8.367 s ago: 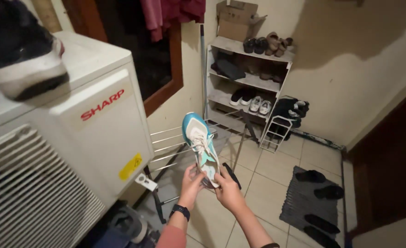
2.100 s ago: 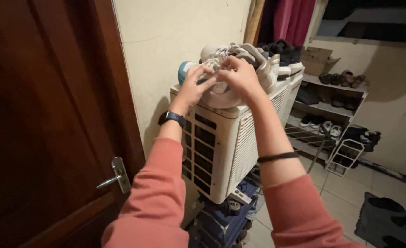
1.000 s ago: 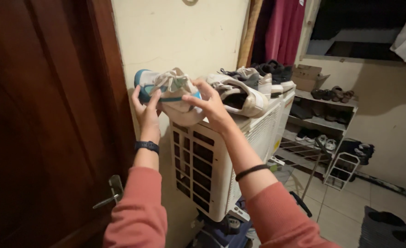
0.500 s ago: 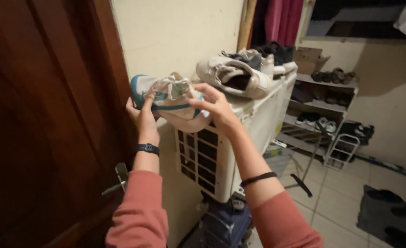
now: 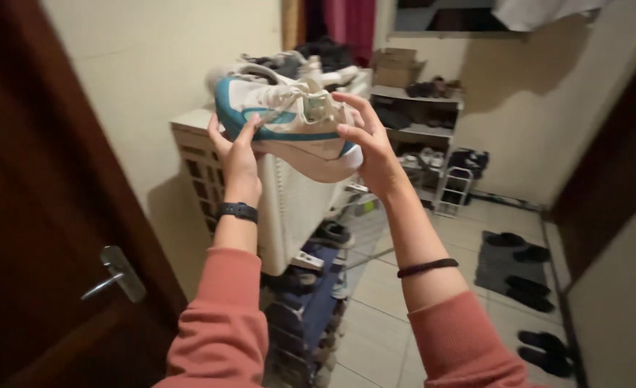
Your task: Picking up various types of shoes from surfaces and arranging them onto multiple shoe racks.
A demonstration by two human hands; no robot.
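I hold a white and teal sneaker up in front of me, on its side with the sole facing down-right. My left hand grips its toe end and my right hand grips the heel end. The laces lie loose along the top. Behind the sneaker stands a white outdoor air-conditioner unit with several other shoes lying on top of it.
A dark wooden door with a metal handle is at my left. A shoe rack stands against the far wall, with a cardboard box on top. Dark sandals lie on a grey mat on the tiled floor.
I have lifted the sneaker away from the unit and turned it, and my view has swung to the right, away from the door.
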